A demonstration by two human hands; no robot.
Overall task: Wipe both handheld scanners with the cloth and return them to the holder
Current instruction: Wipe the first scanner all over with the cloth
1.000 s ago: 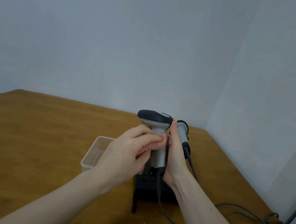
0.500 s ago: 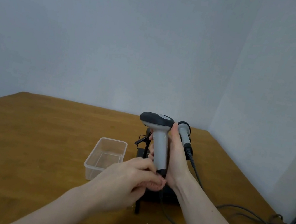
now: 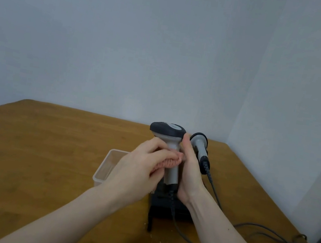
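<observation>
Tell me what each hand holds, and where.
Right hand grips the scanner by its handle; left hand holds the cloth bunched against that handle.

Both forearms are bare from the bottom edge of the view up to the wrists, with no sleeve showing. The left hand (image 3: 140,166) and the right hand (image 3: 190,174) wear no glove, ring, watch or band on any visible part.
</observation>
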